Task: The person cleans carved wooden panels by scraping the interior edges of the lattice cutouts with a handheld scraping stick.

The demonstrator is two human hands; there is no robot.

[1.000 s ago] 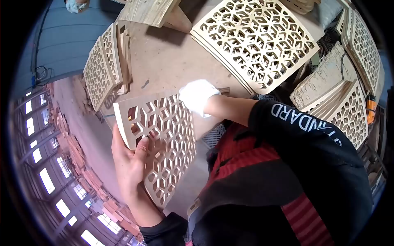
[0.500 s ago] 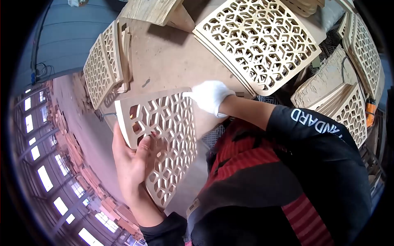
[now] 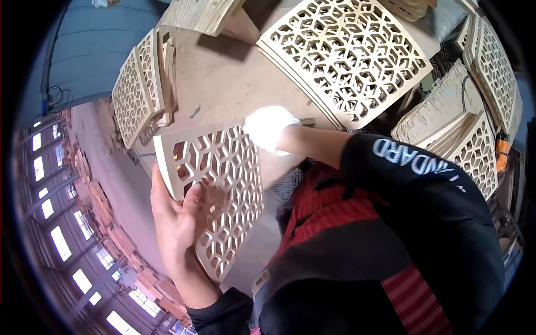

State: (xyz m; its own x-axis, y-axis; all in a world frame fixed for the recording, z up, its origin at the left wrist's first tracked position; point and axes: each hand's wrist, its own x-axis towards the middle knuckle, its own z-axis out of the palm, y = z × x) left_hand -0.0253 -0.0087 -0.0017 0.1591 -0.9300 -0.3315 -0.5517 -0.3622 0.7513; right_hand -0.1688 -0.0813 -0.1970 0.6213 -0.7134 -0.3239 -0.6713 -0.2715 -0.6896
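My bare left hand (image 3: 177, 223) grips a pale wooden lattice panel (image 3: 228, 187) by its left side, thumb on the face and fingers behind. The panel is tilted, with geometric cut-outs through it and a smooth solid rim. At its upper right corner is my right hand (image 3: 270, 128), in a white glove. Its fingers look curled in at the panel's rim, and what they hold, if anything, is hidden by the glove and blur.
A stack of lattice panels (image 3: 349, 61) lies on the brown worktable (image 3: 223, 84). More panels (image 3: 137, 89) lean at the left, others (image 3: 494, 72) at the right. A wooden board (image 3: 201, 15) stands at the back. An orange tool (image 3: 502, 153) is at far right.
My gloved right hand has moved a little left along the panel's upper edge. My left hand keeps its grip, and the whole view has shifted slightly.
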